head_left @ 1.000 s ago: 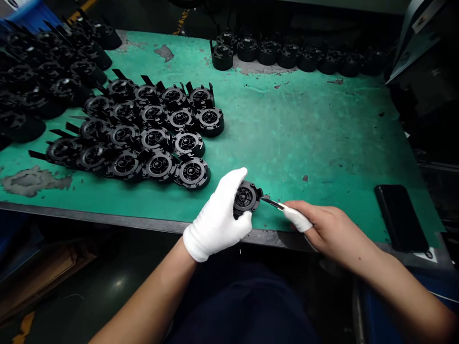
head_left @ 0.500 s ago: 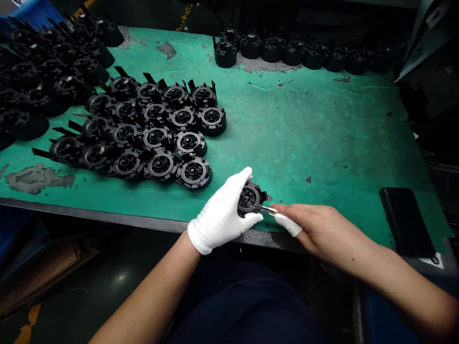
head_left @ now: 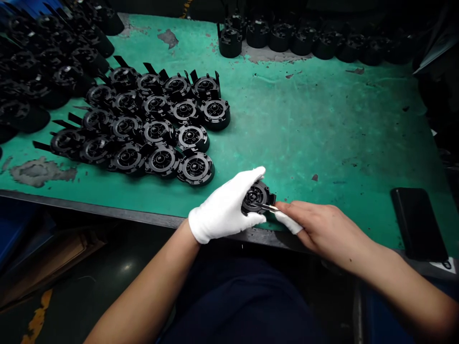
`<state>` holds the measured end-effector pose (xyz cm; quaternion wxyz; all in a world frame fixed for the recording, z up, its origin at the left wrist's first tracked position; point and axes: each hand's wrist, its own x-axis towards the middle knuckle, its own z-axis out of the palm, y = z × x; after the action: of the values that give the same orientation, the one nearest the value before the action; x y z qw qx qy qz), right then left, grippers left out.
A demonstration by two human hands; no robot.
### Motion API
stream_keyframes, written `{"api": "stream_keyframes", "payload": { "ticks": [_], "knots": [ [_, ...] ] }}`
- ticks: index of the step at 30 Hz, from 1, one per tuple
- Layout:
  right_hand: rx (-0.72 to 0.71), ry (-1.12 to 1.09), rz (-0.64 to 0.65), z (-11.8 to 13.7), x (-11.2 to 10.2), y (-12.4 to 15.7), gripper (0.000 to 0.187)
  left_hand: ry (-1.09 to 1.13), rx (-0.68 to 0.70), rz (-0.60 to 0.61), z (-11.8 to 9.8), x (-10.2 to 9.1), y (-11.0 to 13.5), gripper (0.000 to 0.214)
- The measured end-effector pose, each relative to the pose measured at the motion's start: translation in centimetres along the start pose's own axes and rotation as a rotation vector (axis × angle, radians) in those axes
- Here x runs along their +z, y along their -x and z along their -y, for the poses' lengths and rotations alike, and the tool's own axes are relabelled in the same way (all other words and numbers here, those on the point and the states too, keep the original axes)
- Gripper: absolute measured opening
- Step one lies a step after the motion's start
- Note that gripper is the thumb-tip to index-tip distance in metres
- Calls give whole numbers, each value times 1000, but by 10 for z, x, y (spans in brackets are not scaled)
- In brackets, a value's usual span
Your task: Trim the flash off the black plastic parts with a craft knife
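Note:
Near the front edge of the table, my left hand (head_left: 229,208) in a white glove wraps round a round black plastic housing (head_left: 257,196), thumb on the near side and fingers on the far side. The housing's ringed face, with a hub in its middle, points up towards me. My right hand (head_left: 319,222), bare but for a white cover on the thumb, pinches a pair of metal tweezers (head_left: 269,208). Their tips reach over the housing's face close to the hub. Whether the tips hold anything is too small to tell.
Several similar black housings (head_left: 161,160) stand in rows to the left on the green table mat (head_left: 304,129), with taller ones (head_left: 71,79) behind them. Another row (head_left: 230,42) lines the far edge. A black phone (head_left: 419,222) lies at the right.
The view has shifted slightly. The tweezer tips now sit a little further in over the housing's face, nearer its hub. Both hands keep their hold.

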<state>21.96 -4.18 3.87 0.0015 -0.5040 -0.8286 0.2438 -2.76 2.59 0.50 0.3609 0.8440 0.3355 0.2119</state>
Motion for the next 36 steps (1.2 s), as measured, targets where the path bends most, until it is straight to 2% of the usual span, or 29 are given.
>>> {"api": "stream_keyframes", "payload": {
  "ticks": [4,6,8,10,12,15,18,20,21,23,24,26,28,31,34,36],
  "knots": [
    [-90,-66,167,-6,-19,-15,54,-22,34,58,3,-5,-5,103],
    [-130,-161,197,-10,-28,-18,47,-39,37,69,2,-3,-4,102],
    [-67,-329,157,-7,-28,-14,38,-68,-1,-35,-2,5,0,97],
    [100,-566,83,4,-14,-2,32,-117,-80,-225,-9,20,10,97],
    [289,-851,24,22,11,13,31,-168,-159,-368,-16,36,22,99],
    [450,-1295,31,55,51,26,30,-183,-232,-401,-23,51,34,98],
    [526,-1558,40,81,70,27,32,-171,-287,-387,-23,52,36,98],
    [476,-1579,21,95,67,27,28,-200,-282,-388,-21,50,34,97],
    [398,-1559,24,101,64,27,26,-220,-271,-391,-21,49,33,97],
    [232,-1572,81,114,57,29,23,-245,-255,-395,-20,49,32,96],
    [200,-1642,125,121,56,29,22,-246,-258,-403,-20,49,33,97],
    [289,-1880,166,130,59,29,19,-232,-276,-432,-20,51,34,104],
    [483,-2074,93,134,67,26,20,-210,-272,-469,-20,54,36,112],
    [654,-2161,-102,136,80,18,25,-223,-239,-508,-19,57,38,109],
    [688,-2221,-204,143,85,14,28,-242,-222,-535,-20,60,36,94],
    [641,-2238,-255,149,81,17,29,-216,-214,-543,-23,62,34,83]
  ]
}}
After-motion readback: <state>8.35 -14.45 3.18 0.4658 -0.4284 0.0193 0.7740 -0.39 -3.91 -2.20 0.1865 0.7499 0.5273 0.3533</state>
